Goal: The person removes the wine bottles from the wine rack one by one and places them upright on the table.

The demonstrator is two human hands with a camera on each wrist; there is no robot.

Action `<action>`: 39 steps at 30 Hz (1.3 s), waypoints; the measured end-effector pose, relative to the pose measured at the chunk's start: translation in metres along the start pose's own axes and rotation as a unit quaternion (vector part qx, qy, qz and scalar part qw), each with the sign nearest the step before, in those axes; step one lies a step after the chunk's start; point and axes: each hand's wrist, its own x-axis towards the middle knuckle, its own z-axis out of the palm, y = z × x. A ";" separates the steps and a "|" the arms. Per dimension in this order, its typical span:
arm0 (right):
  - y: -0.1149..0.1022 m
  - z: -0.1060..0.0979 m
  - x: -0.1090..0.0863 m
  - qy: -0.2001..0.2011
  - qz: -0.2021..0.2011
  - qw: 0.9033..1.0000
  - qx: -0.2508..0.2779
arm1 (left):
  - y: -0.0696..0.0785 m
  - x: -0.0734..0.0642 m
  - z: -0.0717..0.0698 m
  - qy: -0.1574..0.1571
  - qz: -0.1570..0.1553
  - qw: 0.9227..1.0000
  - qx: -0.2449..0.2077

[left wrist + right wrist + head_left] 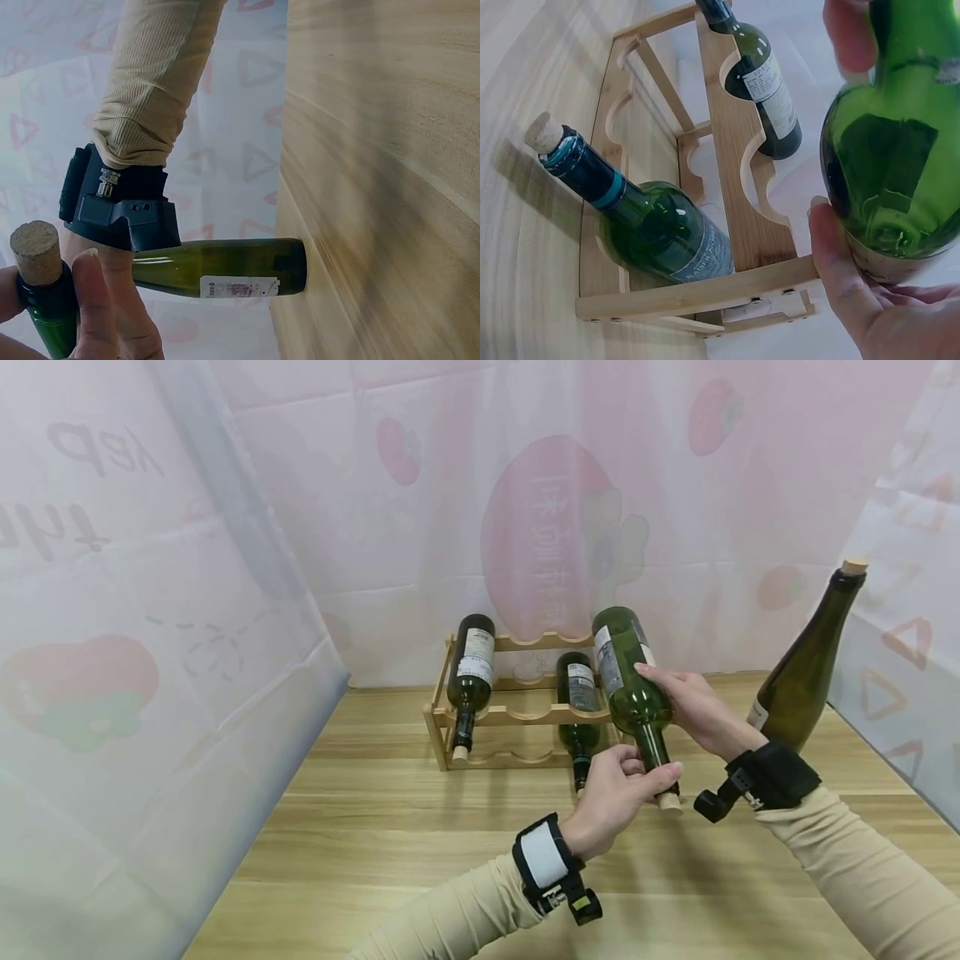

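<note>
A green wine bottle [628,677], cork toward the person, is held tilted at the right end of the wooden wine rack [517,717]. My left hand [613,797] grips its neck, the thumb just behind the cork [37,251]. Along the bottle's body, my right hand [701,710] holds it from the right; in the right wrist view its fingers [840,262] support the green glass. Of the rack's tiers, the upper carries a dark wine bottle [472,664] on the left. The lower one carries another green bottle [660,225] toward the right, its corked neck jutting out in front.
A tall olive-green corked bottle [806,668] stands upright on the wooden table [390,860], right of the rack and behind the right wrist. Printed curtains [420,527] enclose the table at the back and sides. Both wrists wear black camera straps [551,864].
</note>
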 end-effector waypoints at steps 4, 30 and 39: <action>-0.001 0.001 -0.002 0.000 -0.008 1.000 -0.018 | -0.001 -0.001 0.000 0.003 -0.002 1.000 0.011; 0.042 -0.006 -0.009 0.162 -0.402 0.763 -0.480 | 0.005 -0.007 -0.006 -0.031 0.005 0.999 0.010; 0.048 -0.011 0.000 0.187 -0.523 0.680 -0.478 | 0.010 -0.010 -0.004 -0.049 0.011 0.999 0.003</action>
